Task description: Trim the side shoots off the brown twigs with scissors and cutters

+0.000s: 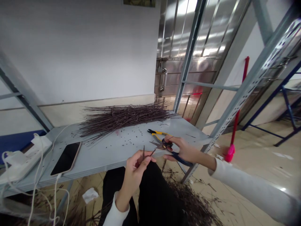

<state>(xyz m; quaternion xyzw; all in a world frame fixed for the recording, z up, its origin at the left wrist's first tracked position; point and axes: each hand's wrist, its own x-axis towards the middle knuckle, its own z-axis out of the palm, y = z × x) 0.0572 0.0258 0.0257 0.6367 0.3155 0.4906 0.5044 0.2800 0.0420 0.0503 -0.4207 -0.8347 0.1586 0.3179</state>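
Observation:
My left hand [136, 168] is closed, thumb and fingers pinching short pieces of thin dark twig [144, 152] above my lap. My right hand [184, 150] is wrapped round shears [180, 158] with dark handles. The blades look parted and point left, close to the twig ends but not visibly touching them. Just behind the shears, a pair of yellow-and-grey-handled cutting pliers [156, 133] lies on the grey table [101, 158]. A large bundle of long dark twigs [124, 116] rests along the table's back, against the wall.
A phone [66, 158] with a cable and a white power strip [25, 160] lie on the table's left side. Small twig clippings dot the tabletop. Metal shelf posts [190, 53] stand at the right. Cut twigs [192, 201] are heaped on the floor beside my legs.

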